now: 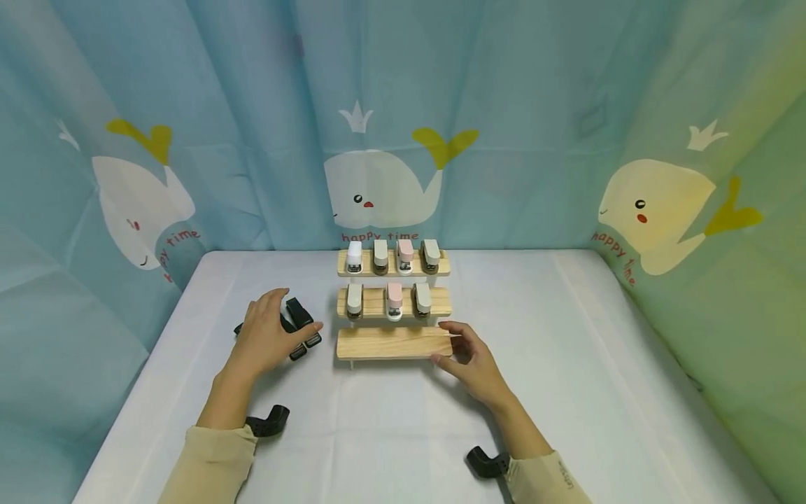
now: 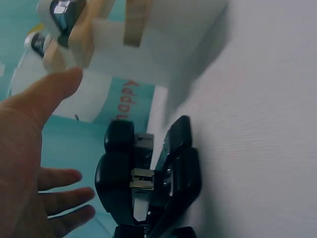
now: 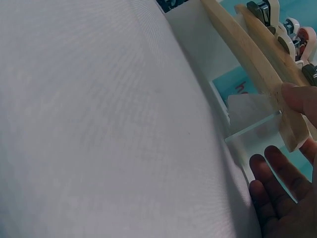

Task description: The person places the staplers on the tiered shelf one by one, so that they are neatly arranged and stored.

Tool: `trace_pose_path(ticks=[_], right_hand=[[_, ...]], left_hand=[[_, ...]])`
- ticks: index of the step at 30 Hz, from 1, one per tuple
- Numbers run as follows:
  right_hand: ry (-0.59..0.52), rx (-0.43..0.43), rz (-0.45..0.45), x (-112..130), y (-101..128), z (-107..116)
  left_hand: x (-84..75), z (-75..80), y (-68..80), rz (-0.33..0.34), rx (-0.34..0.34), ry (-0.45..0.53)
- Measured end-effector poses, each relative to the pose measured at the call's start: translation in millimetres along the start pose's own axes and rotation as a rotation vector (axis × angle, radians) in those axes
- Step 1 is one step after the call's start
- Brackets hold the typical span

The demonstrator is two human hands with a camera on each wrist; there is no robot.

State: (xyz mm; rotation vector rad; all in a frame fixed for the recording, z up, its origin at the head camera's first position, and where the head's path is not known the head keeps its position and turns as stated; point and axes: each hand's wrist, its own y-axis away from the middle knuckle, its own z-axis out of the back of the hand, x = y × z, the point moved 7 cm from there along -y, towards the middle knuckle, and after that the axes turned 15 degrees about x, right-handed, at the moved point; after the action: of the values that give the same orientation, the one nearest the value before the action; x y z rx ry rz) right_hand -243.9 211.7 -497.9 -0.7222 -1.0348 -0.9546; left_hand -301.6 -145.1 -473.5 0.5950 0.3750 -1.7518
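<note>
A tiered wooden display rack [image 1: 384, 344] stands on the table, its lowest board bare. My right hand [image 1: 476, 365] grips the right end of that board; in the right wrist view the thumb lies on the board's front edge [image 3: 247, 54] and the lower fingers hang loose beneath. Over at the left, my left hand [image 1: 259, 339] hovers over several black staplers [image 1: 299, 313], thumb and fingers spread apart. The left wrist view shows these staplers [image 2: 119, 183] lying side by side, apart from the fingers. The hand partly hides them in the head view.
Small staplers line the upper boards: white, grey and pink [image 1: 406, 253] on top, then two grey and one pink stapler [image 1: 394, 297] on the middle board. A whale-print curtain [image 1: 522, 140] surrounds the white table [image 1: 548, 336]. Black wrist mounts [image 1: 488, 463] stick out at both sleeves.
</note>
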Motion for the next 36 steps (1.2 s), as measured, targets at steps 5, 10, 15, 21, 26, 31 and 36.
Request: trace_pose_path(ticks=[5, 10, 15, 21, 26, 31, 36], right_hand=[[-0.001, -0.006, 0.002, 0, 2, 1], [-0.003, -0.009, 0.007, 0, 3, 1], [-0.005, -0.004, -0.001, -1, 4, -1], [-0.008, -0.002, -0.008, -3, 5, -2], [-0.007, 0.01, -0.008, -1, 3, -4], [-0.004, 0.008, -0.008, 1, 1, -2], [-0.001, 0.011, -0.004, 1, 1, -2]], left_hand=[[5.5, -2.2, -12.7, 0.013, 0.067, -0.006], [13.2, -5.1, -20.2, 0.028, 0.105, -0.014], [21.1, -9.0, -23.0, 0.053, 0.134, -0.035], [29.1, -11.2, -23.0, 0.069, 0.165, -0.041], [33.9, -10.1, -22.7, 0.088, 0.165, -0.075], [34.1, -10.2, -25.0, 0.092, 0.166, -0.1], [34.7, -11.2, -26.6, 0.11, 0.168, -0.133]])
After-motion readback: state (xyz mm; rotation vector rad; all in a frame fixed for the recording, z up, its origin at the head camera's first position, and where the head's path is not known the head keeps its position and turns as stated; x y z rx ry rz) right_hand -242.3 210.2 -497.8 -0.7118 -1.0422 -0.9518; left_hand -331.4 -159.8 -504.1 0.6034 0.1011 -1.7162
